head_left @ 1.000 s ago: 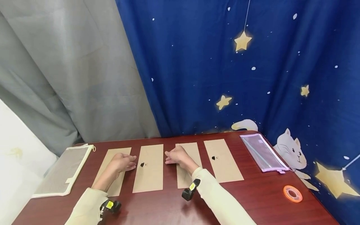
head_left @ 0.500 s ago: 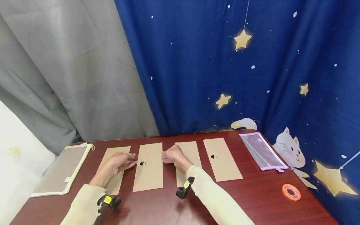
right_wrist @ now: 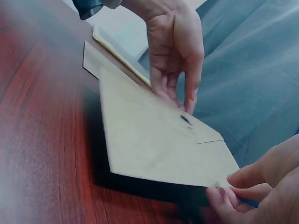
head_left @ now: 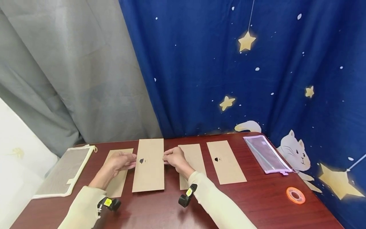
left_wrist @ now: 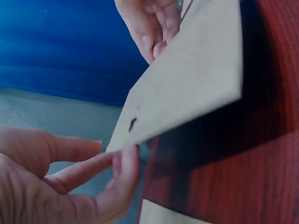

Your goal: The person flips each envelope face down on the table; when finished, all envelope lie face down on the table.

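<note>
A flat tan kraft paper piece (head_left: pixel 151 173) with a small black hat print is held above the table by both hands. My left hand (head_left: pixel 118 163) pinches its left edge. On the opposite edge, my right hand (head_left: pixel 176 158) pinches it between thumb and fingers. The left wrist view has the left hand (left_wrist: pixel 56 186) at one edge of the raised paper (left_wrist: pixel 187 79), whose dark shadow falls on the wood. In the right wrist view the right hand (right_wrist: pixel 275 182) grips a corner area, and a short line crosses the paper (right_wrist: pixel 149 135) near one end.
Similar tan pieces lie flat: one under the left forearm (head_left: pixel 115 187), one by the right wrist (head_left: pixel 194 152), and a hat-printed one (head_left: pixel 228 167) farther right. A white-edged mesh pouch (head_left: pixel 61 173) lies left. A purple-edged pouch (head_left: pixel 267 154) and orange ring (head_left: pixel 295 195) lie right.
Both hands have closed in on the hat-printed paper between them and taken its side edges. The paper has risen off the table and shifted slightly left.
</note>
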`<state>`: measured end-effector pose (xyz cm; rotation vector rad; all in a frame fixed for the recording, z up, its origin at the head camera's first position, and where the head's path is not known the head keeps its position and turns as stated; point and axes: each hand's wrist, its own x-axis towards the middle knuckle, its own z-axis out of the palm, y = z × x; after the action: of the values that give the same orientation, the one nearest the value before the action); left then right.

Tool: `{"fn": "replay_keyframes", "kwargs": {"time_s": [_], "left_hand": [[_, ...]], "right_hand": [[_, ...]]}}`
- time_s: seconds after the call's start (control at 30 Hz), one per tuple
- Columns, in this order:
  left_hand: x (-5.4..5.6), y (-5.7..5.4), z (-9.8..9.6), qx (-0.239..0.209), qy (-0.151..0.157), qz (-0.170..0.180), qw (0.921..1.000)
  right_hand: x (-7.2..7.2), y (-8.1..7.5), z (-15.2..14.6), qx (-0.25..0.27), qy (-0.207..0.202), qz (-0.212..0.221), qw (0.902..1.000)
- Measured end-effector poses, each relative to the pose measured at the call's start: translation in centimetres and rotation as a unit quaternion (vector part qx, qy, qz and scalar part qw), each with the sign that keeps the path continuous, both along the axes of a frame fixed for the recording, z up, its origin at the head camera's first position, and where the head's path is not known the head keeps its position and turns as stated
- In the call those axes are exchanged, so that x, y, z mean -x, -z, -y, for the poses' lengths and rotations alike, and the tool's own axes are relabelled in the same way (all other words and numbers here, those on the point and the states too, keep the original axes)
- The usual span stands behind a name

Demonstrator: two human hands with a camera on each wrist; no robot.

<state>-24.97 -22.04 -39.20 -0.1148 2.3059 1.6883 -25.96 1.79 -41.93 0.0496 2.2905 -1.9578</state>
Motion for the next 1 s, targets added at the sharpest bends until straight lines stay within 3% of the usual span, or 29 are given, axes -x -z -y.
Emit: {"fn": "replay_keyframes", "kwargs": {"time_s": [0.17, 0.43, 0.67, 0.8, 1.0], "left_hand": [[0.1, -1.0, -0.1, -0.019, -0.025, -0.022, 0.9993], [0.4, -1.6, 0.0, -0.064, -0.034, -0.014, 0.9972], [0.4, -2.4, 1.0, -0.092, 0.004, -0.004, 0.9957], [0.3, -3.2, 1.4, -0.104, 0.034, -0.002, 0.9940], [-0.2, -4.7, 1.0, -0.076, 0.053, -0.009, 0.9957]], "right_hand": [[-0.1, -0.6, -0.2, 0.008, 0.019, -0.030, 0.9993], [-0.1, -1.5, -0.5, 0.016, 0.033, -0.051, 0.9980], [-0.4, -0.8, -0.1, -0.003, 0.015, -0.048, 0.9988], [-0.7, -0.1, 0.5, 0.017, -0.004, -0.029, 0.9994], [-1.0, 0.7, 1.4, 0.039, -0.025, -0.026, 0.9986]]}}
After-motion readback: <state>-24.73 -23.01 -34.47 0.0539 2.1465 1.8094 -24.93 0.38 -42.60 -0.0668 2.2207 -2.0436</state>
